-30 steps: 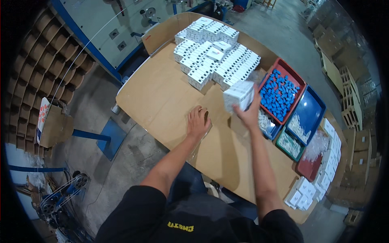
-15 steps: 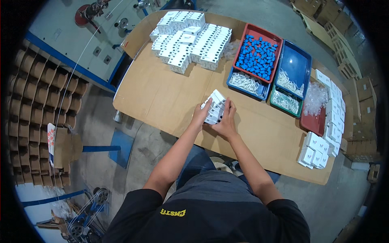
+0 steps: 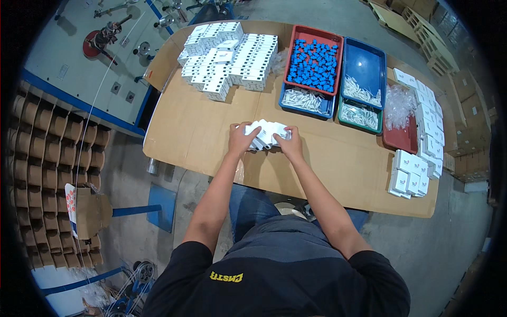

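Head view shows the left hand and right hand with fingers curled around opposite ends of a row of small white boxes, over the near part of a cardboard-covered table. Beyond stand stacked boxes, beside a red tray of blue pieces.

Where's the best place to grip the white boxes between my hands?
Probably the outer ends of the white boxes: left hand from the left, right hand from the right. They're separate pieces side by side, so pressing inward should hold them together.
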Tool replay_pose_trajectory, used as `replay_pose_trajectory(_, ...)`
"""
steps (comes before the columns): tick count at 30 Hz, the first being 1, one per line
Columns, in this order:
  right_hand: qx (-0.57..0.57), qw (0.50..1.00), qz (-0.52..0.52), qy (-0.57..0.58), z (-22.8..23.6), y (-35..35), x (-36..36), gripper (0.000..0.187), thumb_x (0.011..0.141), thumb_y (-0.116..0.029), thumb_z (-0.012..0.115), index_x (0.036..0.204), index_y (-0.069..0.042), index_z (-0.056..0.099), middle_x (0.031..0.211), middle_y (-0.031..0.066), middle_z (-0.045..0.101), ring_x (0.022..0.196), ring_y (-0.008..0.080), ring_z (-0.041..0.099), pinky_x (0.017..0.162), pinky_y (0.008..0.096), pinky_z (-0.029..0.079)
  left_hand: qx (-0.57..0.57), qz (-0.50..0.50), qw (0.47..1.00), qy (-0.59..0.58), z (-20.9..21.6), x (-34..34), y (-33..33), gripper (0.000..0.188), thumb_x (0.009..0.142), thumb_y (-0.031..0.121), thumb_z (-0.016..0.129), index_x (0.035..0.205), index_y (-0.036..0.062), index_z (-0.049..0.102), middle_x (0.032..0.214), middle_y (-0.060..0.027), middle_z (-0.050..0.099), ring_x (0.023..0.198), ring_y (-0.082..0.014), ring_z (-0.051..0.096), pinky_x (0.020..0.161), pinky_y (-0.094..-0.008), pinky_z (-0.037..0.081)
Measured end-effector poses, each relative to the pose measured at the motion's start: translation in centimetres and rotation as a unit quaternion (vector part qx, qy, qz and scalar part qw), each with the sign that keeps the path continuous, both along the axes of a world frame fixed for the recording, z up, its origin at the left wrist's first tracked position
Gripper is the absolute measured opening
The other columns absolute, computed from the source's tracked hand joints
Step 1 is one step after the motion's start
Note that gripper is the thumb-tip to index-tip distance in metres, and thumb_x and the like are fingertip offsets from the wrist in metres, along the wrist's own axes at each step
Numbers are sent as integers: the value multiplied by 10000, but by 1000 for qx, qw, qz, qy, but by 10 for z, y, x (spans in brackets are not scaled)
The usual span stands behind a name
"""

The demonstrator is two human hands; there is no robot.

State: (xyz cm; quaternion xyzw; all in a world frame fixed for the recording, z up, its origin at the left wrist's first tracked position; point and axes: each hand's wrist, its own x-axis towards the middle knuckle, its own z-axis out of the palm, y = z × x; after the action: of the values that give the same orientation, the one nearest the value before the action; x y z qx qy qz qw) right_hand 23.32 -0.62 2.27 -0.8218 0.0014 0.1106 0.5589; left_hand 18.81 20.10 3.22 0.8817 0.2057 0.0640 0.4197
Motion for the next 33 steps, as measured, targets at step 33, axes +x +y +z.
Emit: replay_pose_trajectory(33, 14, 938, 156, -309, 80, -156, -120, 600, 1001, -340, 646, 1446, 38, 509, 1442, 238, 502, 1325, 403, 507, 1106, 445, 430, -724, -2, 681, 113, 99, -101, -235, 522, 1056, 596, 481, 1374, 187, 543, 1223, -13, 628, 1160, -176, 612, 986, -370, 506)
